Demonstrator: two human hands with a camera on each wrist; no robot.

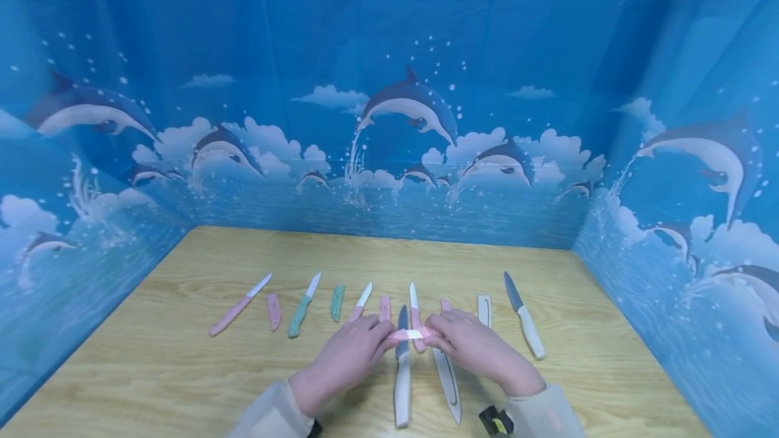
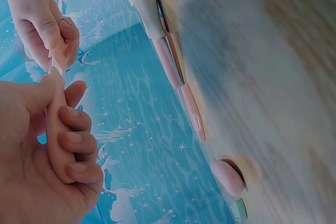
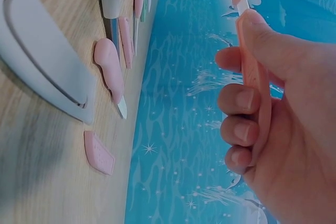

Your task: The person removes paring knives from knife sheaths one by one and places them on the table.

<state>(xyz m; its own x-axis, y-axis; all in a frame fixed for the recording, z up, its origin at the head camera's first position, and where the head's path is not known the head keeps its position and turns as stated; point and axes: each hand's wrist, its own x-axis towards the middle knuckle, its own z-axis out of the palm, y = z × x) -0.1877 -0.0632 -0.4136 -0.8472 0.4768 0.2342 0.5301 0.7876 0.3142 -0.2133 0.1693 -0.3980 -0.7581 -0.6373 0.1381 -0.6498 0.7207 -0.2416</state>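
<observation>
My left hand (image 1: pixel 356 350) grips the smooth pink handle of a small paring knife (image 2: pixel 59 140), fingers curled round it. My right hand (image 1: pixel 471 347) holds a pink blade sheath (image 3: pixel 255 82) in curled fingers. Between the two hands a short stretch of white blade (image 1: pixel 414 334) shows, its tip end hidden at the sheath's mouth. Both are raised above the table. Below them lie a larger knife with a white handle (image 1: pixel 402 391) and grey blade, a long white sheath (image 1: pixel 447 380), and another pink knife (image 1: pixel 416 316).
On the wood-grain table (image 1: pixel 152 370), left of the hands, lie a pink knife (image 1: pixel 231 316), pink sheath (image 1: pixel 274 311), green knife (image 1: pixel 299 316), green sheath (image 1: pixel 337 303), another pink knife (image 1: pixel 363 299) and sheath (image 1: pixel 385 308). Rightward are a white sheath (image 1: pixel 484 309) and white-handled knife (image 1: pixel 528 326). Dolphin-print curtains surround it.
</observation>
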